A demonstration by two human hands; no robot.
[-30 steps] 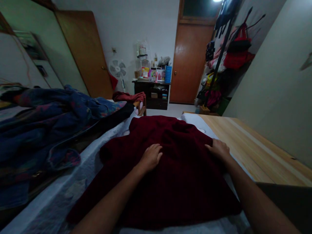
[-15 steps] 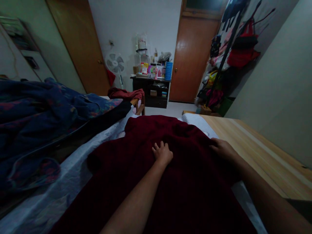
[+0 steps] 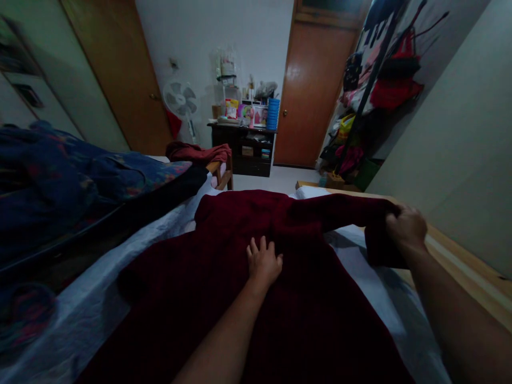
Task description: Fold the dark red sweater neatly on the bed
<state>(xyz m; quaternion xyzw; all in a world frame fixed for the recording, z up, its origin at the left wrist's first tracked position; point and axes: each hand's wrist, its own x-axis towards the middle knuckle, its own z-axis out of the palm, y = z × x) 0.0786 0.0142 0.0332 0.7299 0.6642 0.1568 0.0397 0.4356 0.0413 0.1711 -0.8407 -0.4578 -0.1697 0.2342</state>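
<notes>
A dark red long-sleeved garment [image 3: 296, 304] lies spread over a bed with a pale sheet [image 3: 384, 298]. My left hand [image 3: 264, 262] rests flat on the middle of the garment, fingers spread. Off to the right, my right hand [image 3: 407, 226] grips one sleeve [image 3: 348, 209] and holds it stretched out sideways above the sheet. The sleeve's end hangs down beside that hand. The garment's other sleeve lies toward the left, dim against the sheet.
Blue flowered fabric [image 3: 92, 165] is heaped on the left. A reddish cloth [image 3: 200, 153] hangs over a wooden bed end. Wooden boards [image 3: 472, 272] border the right side. Farther off stand a fan [image 3: 181, 100], a dark cabinet [image 3: 242, 152] and a door [image 3: 308, 90].
My right hand has moved right and slightly up, pulling the sleeve out from the garment's body and uncovering sheet beneath. My left hand stays on the garment. The view has shifted slightly.
</notes>
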